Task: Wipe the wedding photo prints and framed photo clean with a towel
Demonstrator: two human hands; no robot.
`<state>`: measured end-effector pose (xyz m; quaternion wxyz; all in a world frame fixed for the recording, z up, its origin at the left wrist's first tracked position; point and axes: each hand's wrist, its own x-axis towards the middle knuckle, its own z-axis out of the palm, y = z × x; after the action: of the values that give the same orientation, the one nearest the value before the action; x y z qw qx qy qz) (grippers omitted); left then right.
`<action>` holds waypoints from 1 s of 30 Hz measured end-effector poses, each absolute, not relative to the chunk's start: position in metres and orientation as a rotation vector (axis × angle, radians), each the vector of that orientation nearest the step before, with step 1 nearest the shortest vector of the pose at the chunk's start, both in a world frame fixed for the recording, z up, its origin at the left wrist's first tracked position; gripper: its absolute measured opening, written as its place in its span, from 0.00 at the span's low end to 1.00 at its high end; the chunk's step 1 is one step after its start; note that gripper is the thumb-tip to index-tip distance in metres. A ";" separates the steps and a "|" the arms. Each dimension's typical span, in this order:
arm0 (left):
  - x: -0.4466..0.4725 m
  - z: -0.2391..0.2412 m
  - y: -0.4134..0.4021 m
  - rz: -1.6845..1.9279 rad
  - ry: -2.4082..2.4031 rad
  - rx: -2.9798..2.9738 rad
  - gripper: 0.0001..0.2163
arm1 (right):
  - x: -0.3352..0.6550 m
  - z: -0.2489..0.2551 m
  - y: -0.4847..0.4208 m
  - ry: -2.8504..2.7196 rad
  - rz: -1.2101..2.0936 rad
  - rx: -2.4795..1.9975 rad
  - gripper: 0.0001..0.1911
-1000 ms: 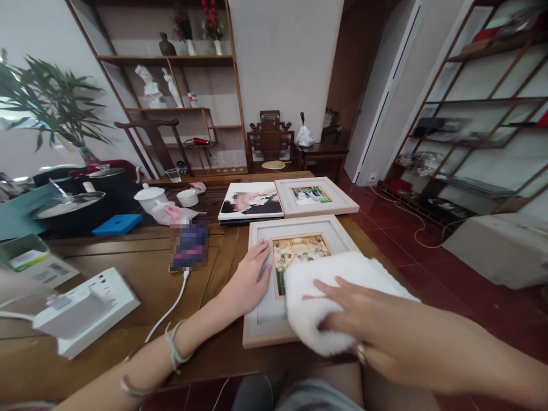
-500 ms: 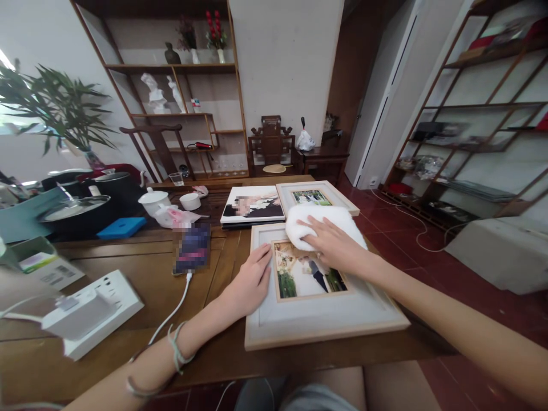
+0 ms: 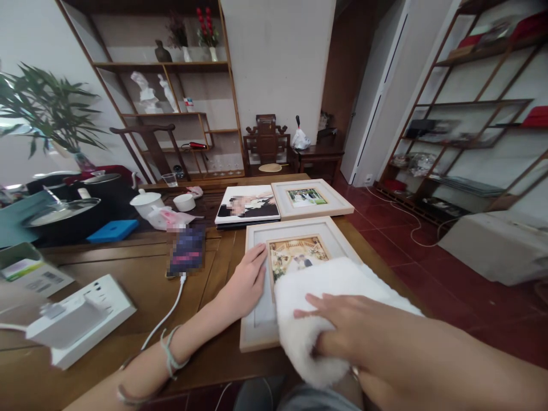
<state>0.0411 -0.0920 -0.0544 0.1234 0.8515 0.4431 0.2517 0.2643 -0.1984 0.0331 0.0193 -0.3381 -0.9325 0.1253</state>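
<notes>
A light wood picture frame (image 3: 257, 346) lies flat at the table's near edge. Inside it is a photo (image 3: 297, 251) of a couple, its lower part covered. My left hand (image 3: 246, 281) holds the frame's left side, fingers close together over the rim; the thumb is hidden. Over the lower right of the frame, my right hand (image 3: 342, 325) grips a fluffy white cloth (image 3: 317, 285), with some fingers spread on top and others tucked into its fold. The cloth hides the frame's lower right corner.
Behind lie a second framed photo (image 3: 338, 202) and a stack of photo panels (image 3: 246, 214). Leftward on the table (image 3: 218, 319) are a phone (image 3: 186, 251) on a cable, a power strip (image 3: 115, 314), a blue block (image 3: 113, 230), a white teapot (image 3: 148, 202) and a dark pan (image 3: 64, 220).
My right hand has brought the cloth from the frame's top right down toward me, to its lower right. The photo's top now shows. My left hand stays on the frame.
</notes>
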 end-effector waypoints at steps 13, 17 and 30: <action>0.041 -0.052 -0.093 0.688 1.287 2.469 0.21 | 0.264 -0.009 -0.083 -2.682 -0.124 -1.304 0.31; 0.041 -0.050 -0.094 0.688 1.287 2.483 0.21 | 0.246 -0.009 -0.066 -2.744 -0.132 -1.251 0.29; 0.042 -0.058 -0.091 0.733 1.297 2.440 0.20 | 0.268 0.024 -0.196 -2.830 0.520 -1.174 0.25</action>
<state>0.0417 -0.0914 -0.0583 0.1409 0.8450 0.4492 0.2537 0.2682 -0.1963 0.0242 0.0172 -0.3776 -0.9106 0.1672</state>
